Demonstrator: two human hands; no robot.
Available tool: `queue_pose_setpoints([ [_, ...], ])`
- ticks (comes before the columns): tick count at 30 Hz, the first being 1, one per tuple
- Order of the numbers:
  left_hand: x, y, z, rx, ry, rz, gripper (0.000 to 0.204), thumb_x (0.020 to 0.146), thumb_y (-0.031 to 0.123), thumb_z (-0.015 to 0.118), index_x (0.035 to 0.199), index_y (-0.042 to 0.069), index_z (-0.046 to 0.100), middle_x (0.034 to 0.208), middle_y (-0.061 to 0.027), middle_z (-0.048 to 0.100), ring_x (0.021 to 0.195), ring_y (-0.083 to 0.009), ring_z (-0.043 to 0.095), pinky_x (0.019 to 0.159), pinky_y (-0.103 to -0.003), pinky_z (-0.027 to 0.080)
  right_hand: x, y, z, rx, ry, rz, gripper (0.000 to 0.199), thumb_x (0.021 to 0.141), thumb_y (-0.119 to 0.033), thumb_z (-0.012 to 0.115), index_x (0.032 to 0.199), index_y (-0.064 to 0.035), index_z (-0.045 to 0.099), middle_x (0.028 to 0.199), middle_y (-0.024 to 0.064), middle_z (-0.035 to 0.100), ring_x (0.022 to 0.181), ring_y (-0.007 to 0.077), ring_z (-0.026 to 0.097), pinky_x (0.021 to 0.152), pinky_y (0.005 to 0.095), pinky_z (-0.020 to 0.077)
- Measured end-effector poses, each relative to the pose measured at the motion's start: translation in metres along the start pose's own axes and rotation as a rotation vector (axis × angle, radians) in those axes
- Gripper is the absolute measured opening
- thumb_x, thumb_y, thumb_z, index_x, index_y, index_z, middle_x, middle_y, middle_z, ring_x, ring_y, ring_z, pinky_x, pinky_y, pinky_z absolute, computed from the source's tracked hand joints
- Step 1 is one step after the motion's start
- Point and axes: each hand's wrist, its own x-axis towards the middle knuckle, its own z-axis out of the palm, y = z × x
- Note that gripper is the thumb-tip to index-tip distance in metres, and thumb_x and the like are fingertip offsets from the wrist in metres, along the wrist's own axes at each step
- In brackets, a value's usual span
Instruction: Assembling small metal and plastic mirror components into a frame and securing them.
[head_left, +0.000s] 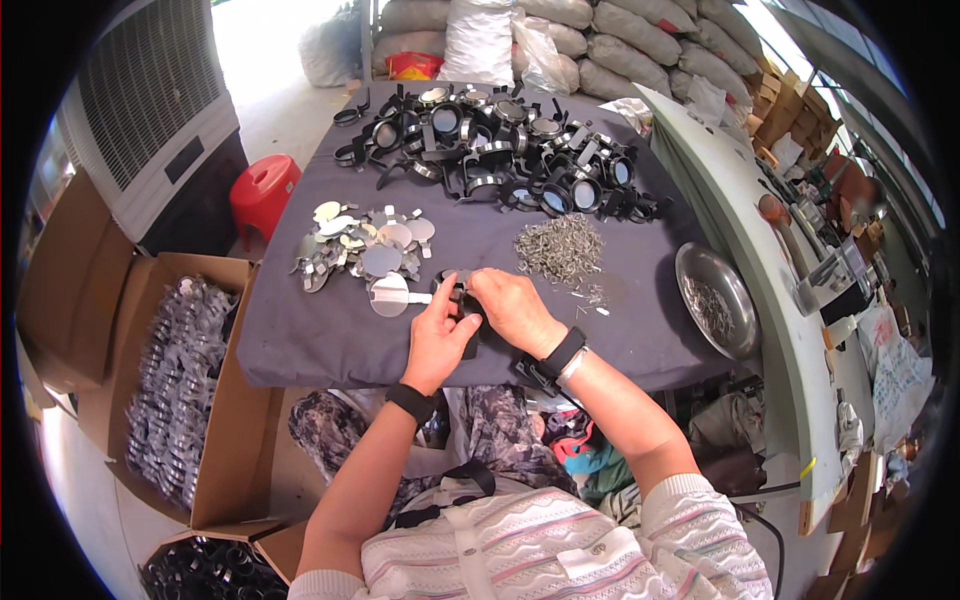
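At the near side of the cloth-covered table, my left hand [436, 342] is closed round a small black part [468, 303], its fingers steadying it against the cloth. My right hand [515, 312] is bent over the same part, fingertips pinched together on top of it; whatever is between them is too small to make out. Beside my left fingers lies a flat silvery disc with a tab [388, 296]. Further left spreads a pile of similar metal discs [382, 258]. Ahead and right of my hands sits a heap of small metal pins or screws [558, 248].
Black ring-shaped parts with arms [490, 150] are heaped at the table's far side. A steel bowl [745, 330] holds more small metal pieces at right. A cardboard box [225, 400] of wrapped parts, a red stool [266, 190] and an air cooler [150, 110] stand left.
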Motion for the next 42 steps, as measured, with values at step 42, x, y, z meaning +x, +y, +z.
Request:
queue_pose_setpoints([
  [42,0.010,0.009,0.004,0.019,0.127,-0.075,0.013,0.091,0.007,0.049,0.103,0.007,0.056,0.063,0.0051,0.045,0.046,-0.0013,0.036,0.041,-0.020,0.029,-0.061,0.079,-0.049,-0.384,-0.191,0.456,0.009,0.075,-0.011,0.056,0.078,-0.0039,0.060,0.077,0.0188,0.062,0.074,0.0357,0.063,0.064,0.0456,0.0508],
])
